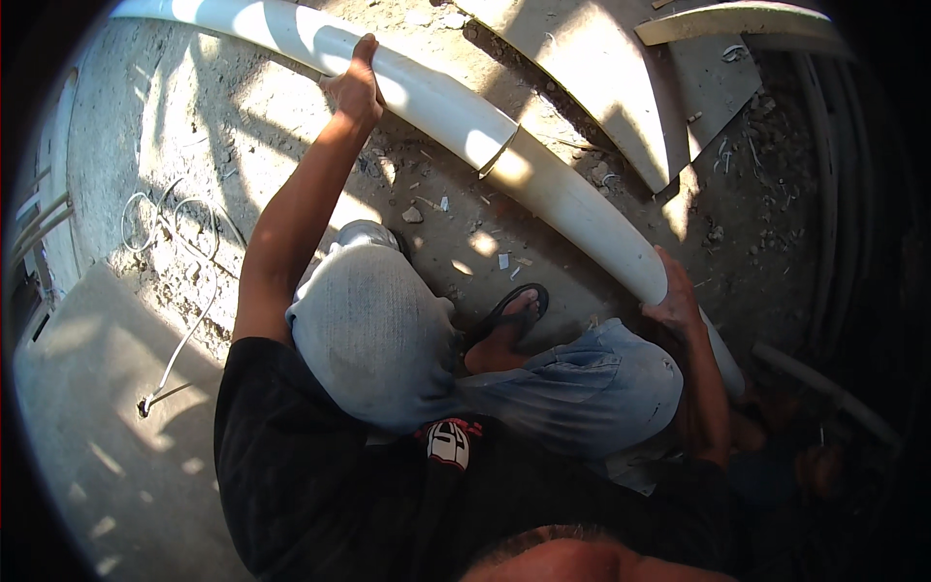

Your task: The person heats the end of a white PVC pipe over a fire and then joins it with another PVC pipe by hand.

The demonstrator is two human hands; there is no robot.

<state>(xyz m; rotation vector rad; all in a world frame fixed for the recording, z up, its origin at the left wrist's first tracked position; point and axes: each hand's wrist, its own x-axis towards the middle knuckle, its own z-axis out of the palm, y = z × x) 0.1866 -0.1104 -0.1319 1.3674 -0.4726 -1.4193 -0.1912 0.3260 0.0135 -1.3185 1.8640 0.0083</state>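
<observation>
A long white plastic pipe point(427, 92) runs slantwise from the far left toward the near right. Partway along, its wider end meets a second white pipe point(582, 209), which appears to sit inside it; the joint is stained brownish. My left hand point(355, 92) is closed round the far-left pipe, thumb lying over its top and the other fingers mostly hidden below. Down at the right, my right hand point(679, 299) grips the second pipe, partly hidden by it. Beyond that hand another white length point(722, 357) shows; I cannot tell whether it is the same piece.
Pale flat sheets point(592, 73) lie beyond the pipe. A loose white cable point(179, 228) coils on the dirt at left, beside a concrete slab point(107, 388). Stones and scraps point(503, 261) litter the ground near my sandalled foot point(519, 312). Deep shadow covers the right.
</observation>
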